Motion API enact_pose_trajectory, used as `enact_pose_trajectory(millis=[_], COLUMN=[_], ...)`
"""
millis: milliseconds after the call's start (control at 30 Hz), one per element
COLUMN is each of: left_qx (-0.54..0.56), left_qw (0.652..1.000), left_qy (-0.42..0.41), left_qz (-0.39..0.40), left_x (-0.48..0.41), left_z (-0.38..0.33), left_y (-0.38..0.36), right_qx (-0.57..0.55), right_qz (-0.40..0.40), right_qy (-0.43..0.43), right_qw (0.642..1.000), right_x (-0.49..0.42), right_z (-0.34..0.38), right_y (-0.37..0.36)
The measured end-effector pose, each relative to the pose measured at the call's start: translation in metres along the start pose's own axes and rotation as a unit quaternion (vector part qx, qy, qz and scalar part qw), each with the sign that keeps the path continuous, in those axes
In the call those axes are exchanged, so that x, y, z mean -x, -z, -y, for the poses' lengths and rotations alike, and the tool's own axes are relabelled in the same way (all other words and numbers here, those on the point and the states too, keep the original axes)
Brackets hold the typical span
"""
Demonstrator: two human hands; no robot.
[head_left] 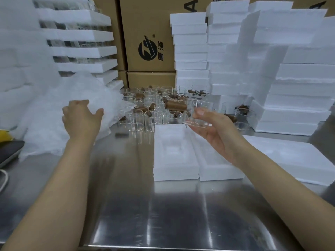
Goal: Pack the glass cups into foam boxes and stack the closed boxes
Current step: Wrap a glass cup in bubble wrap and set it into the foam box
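A steel table fills the lower frame, with stacked foam boxes at upper right and cardboard cartons at top centre. A heap of bubble wrap lies at left, its edge gripped by the left hand. An open foam box sits at centre, loose glass cups behind it. The right hand, well apart from the left, pinches a single glass cup above the box's far end.
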State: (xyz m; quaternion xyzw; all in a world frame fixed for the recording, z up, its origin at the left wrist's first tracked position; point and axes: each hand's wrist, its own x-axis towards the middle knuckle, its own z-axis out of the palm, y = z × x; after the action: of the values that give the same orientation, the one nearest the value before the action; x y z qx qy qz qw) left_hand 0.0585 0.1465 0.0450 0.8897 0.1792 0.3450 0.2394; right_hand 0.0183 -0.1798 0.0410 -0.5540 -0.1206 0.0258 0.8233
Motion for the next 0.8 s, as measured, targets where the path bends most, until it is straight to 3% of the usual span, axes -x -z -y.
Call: enact_pose_trajectory(millis=[200,300,367,433,500,600,700,800], left_qx=[-0.006,0.024,0.064,0.139,0.216,0.23,0.168,0.171], left_qw=[0.999,1.0,0.995,0.974,0.941,0.906,0.893,0.899], left_qy=[0.031,0.007,-0.043,-0.145,-0.255,-0.341,-0.368,-0.322], left_qz=[0.042,0.015,-0.061,-0.104,-0.055,0.101,0.195,0.243], left_x=[-0.006,-0.005,-0.003,0.004,0.017,0.043,0.061,0.066], left_z=[0.019,0.015,-0.003,-0.031,-0.06,-0.084,-0.09,-0.091], left_y=[-0.011,-0.008,0.001,0.012,0.017,0.009,-0.006,-0.009], right_qx=[0.001,-0.004,-0.01,-0.02,-0.035,-0.054,-0.053,-0.041], right_qz=[-0.007,-0.021,-0.041,-0.058,-0.059,-0.078,-0.094,-0.108], right_qy=[0.003,0.01,0.015,0.029,0.044,0.05,0.049,0.042], right_qw=[1.0,1.0,0.999,0.998,0.997,0.994,0.993,0.992], right_x=[0.0,0.002,0.003,0.004,0.005,0.007,0.007,0.007], right_z=[0.001,0.002,0.004,0.005,0.007,0.012,0.015,0.015], right_y=[-0.001,-0.001,-0.002,-0.002,-0.003,-0.005,-0.004,-0.003])
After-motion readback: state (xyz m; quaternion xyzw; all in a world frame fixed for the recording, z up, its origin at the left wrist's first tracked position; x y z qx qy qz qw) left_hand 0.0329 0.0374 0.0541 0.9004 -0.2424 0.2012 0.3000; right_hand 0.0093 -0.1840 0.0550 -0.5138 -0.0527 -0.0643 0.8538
